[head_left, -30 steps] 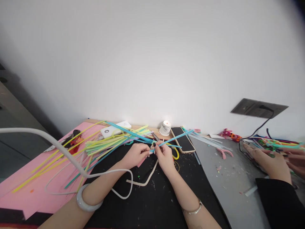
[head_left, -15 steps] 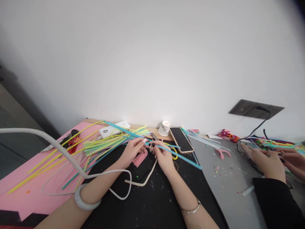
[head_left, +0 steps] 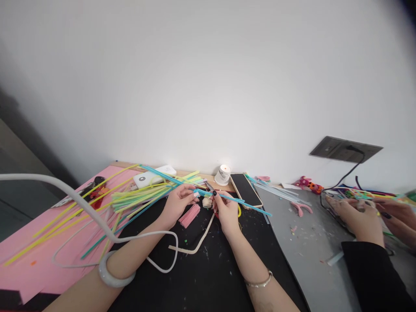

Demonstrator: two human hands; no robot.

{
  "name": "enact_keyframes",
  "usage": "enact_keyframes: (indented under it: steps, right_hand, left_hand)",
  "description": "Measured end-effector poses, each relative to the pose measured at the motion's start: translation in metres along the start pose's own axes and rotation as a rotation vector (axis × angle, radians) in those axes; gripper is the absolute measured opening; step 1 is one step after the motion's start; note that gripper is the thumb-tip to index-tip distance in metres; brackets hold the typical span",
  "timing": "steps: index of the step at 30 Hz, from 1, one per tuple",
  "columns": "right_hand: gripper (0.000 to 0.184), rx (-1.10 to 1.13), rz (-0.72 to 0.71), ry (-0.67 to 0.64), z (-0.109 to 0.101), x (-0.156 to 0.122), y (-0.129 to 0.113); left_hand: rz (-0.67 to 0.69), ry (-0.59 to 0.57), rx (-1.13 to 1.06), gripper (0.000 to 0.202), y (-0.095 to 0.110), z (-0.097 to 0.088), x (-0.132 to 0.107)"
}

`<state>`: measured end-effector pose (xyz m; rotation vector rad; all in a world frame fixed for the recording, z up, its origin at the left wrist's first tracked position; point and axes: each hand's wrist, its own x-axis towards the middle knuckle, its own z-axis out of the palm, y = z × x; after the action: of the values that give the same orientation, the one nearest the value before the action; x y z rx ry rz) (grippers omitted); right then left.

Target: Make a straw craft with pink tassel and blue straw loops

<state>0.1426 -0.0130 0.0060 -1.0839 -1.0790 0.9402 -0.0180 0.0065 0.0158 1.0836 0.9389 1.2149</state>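
My left hand (head_left: 177, 203) pinches the left end of a long blue straw (head_left: 240, 202). A little further along the same straw, my right hand (head_left: 224, 210) has its fingers closed on it. The straw runs down to the right, over the black mat (head_left: 201, 268). Between my hands lies a small pale lump (head_left: 206, 202), and a bundle of pink strips (head_left: 189, 215) rests just below my left hand. Behind and left of my left hand spreads a pile of yellow, green and blue straws (head_left: 143, 197).
A white cable (head_left: 97, 221) loops across the pink sheet (head_left: 35, 255) and the mat. A power bank (head_left: 154, 176), a tape roll (head_left: 222, 174) and a phone (head_left: 245, 189) line the back edge. Another person's hands (head_left: 360, 216) handle coloured straws at the right, near pink pliers (head_left: 300, 208).
The blue straw swung from pointing up to the right to slanting down to the right. My hands lifted a little and moved apart along it. The pink strips left my left hand and lie on the mat.
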Motion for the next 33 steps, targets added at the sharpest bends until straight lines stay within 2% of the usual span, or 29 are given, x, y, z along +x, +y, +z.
enact_keyframes:
  steps: [11,16,24,33]
  right_hand:
    - [0.03,-0.003,-0.029,0.038,-0.001,-0.0009,-0.0063]
    - [0.03,0.017,-0.009,0.013,0.0003,-0.0011,-0.0074]
    - [0.023,-0.013,0.049,-0.103,0.0009,-0.0032,-0.0062]
    - [0.023,-0.101,-0.025,-0.134,0.0029,-0.0055,-0.0069]
  left_hand:
    - [0.017,-0.008,0.04,0.037,-0.0027,-0.0006,-0.0005]
    - [0.056,0.008,0.065,0.035,-0.0035,-0.0016,0.0004]
    - [0.068,-0.189,0.17,0.027,-0.007,0.003,0.0004]
    - [0.096,-0.103,0.166,0.026,-0.0053,-0.0001,0.0021]
